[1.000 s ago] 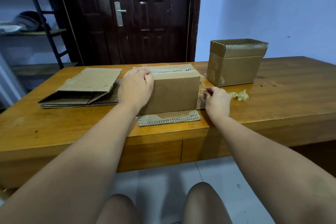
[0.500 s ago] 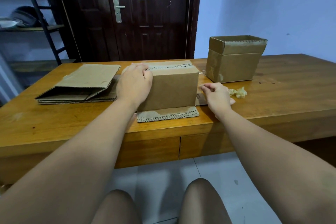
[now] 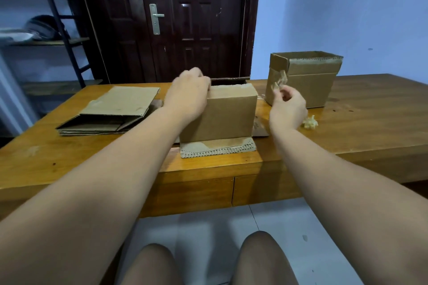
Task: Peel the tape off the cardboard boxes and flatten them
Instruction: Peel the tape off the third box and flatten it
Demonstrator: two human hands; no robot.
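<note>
A brown cardboard box [image 3: 229, 115] stands near the front edge of the wooden table [image 3: 370, 122], one flap lying flat toward me. My left hand [image 3: 188, 95] grips the box's top left corner. Raised to the right of the box, my right hand [image 3: 288, 109] pinches a crumpled strip of clear tape [image 3: 279, 82] between its fingertips. A second, open-topped box [image 3: 305, 78] stands behind the right hand. A stack of flattened boxes [image 3: 111, 113] lies on the left of the table.
A small wad of peeled tape [image 3: 310, 122] lies on the table just right of my right hand. A dark door [image 3: 176, 21] is behind the table and a metal shelf rack [image 3: 46, 30] stands at the left. My knees are below the table's edge.
My right hand has lifted from the table beside the box, pulling a tape strip up with it. My left hand has shifted to the box's top left corner.
</note>
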